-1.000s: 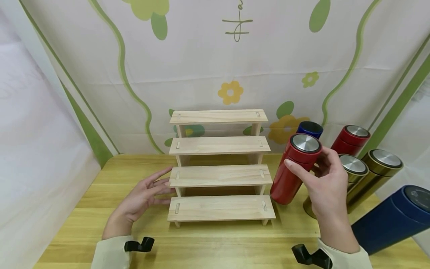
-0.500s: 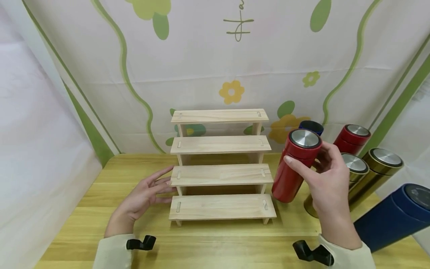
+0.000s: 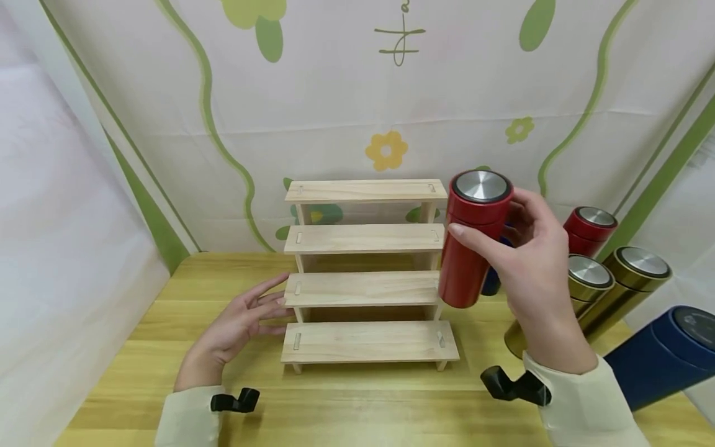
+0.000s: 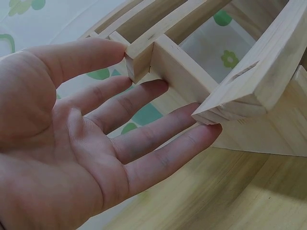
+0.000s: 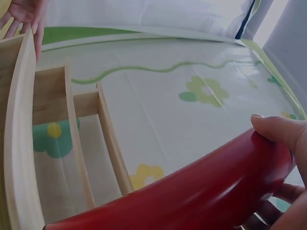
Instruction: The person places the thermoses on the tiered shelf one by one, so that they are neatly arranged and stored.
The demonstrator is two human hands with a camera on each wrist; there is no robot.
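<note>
- Flowered cloth (image 3: 329, 93) hangs beyond the right grip (image 3: 533, 267).
- This grip is pinching the red bottle (image 3: 463, 273) above the tabletop (image 3: 357, 406).
- Left grip (image 3: 231, 329), spread, touches the wooden stand (image 3: 368, 343) at its right.

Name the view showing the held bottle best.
Head: the bottle shows full length with its lid, partly behind the right hand. Right wrist shows mostly its red side, cropped below; left wrist, none of it.

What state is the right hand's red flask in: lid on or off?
On: in the head view, the silver-topped lid caps the red flask gripped by the right hand; no open mouth shows.
</note>
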